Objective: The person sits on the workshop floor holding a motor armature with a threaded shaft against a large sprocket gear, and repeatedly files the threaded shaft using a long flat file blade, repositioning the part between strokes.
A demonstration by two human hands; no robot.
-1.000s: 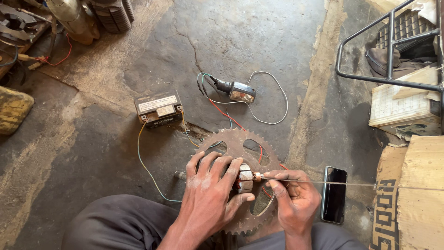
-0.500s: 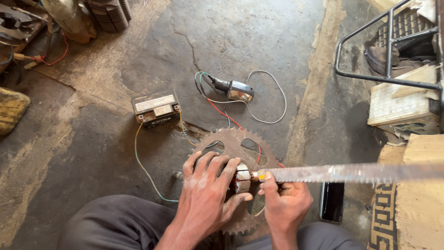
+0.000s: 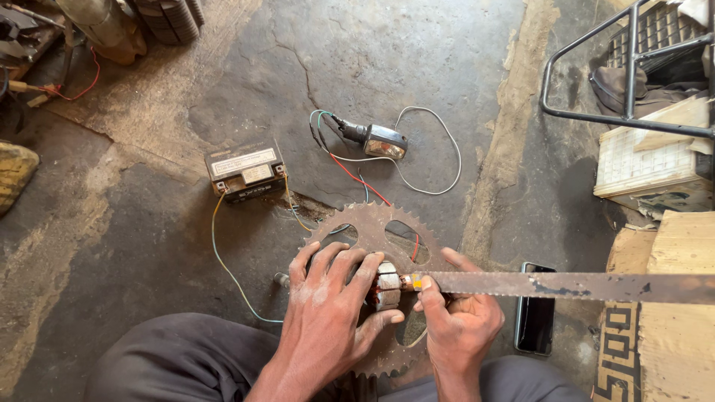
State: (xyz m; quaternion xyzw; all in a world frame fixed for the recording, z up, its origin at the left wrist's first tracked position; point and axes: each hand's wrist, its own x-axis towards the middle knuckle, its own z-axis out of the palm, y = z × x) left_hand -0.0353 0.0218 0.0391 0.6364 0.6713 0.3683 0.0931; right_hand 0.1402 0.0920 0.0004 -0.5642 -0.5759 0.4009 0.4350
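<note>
From the head view, your left hand (image 3: 328, 313) lies fingers spread, palm down, over the middle of the rusty sprocket (image 3: 372, 238), which rests flat on the concrete floor (image 3: 417, 67). Its fingertips press against a small pale wound part (image 3: 386, 284) sitting at the sprocket's centre. Your right hand (image 3: 458, 327), at about 3 o'clock from the left, is closed around the near end of a long hacksaw blade (image 3: 566, 286), thumb on top; the blade runs out flat toward 3 o'clock, and its inner tip meets the wound part (whether it bites in, you cannot tell from here).

At 11 o'clock from the sprocket sits a small dark battery (image 3: 244, 171), with thin wires trailing from it toward the sprocket. At 12 o'clock lies an indicator lamp (image 3: 383, 140) with looping red, green and white wires. A black phone (image 3: 535, 309) lies on the floor just beside your right hand, under the blade. Farther out at 3 o'clock stands a cardboard box (image 3: 674, 335), and at 1 o'clock a black metal frame (image 3: 633, 67).
</note>
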